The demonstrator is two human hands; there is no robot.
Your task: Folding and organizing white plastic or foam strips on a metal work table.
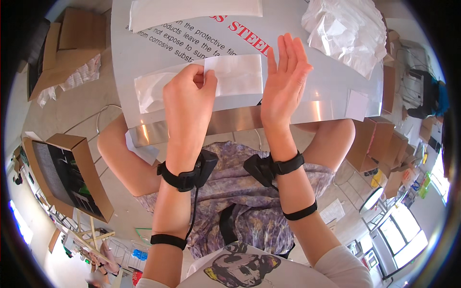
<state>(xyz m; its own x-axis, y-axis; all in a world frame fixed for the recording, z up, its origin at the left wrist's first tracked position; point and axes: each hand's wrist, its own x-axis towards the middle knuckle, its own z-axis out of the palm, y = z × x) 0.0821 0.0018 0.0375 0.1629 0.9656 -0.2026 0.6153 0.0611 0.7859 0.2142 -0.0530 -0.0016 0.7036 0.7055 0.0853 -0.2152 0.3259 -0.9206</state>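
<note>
My left hand [189,98] is closed in a pinch on the left edge of a white rectangular slip of paper [238,75]. Beneath that slip lies a whitish, wrinkled plastic bag [152,91], flat on the metal-edged table [307,103]. Just right of the slip's other end, my right hand [286,79] is held up, fingers stretched out and palm showing, with nothing in it. Both hands are over the table's near side.
A heap of crumpled white bags [345,36] covers the far right of the table. White sheets [194,12] lie along the far side, and a small white paper [356,104] overhangs the near right edge. Cardboard boxes [69,175] stand on the floor at both sides.
</note>
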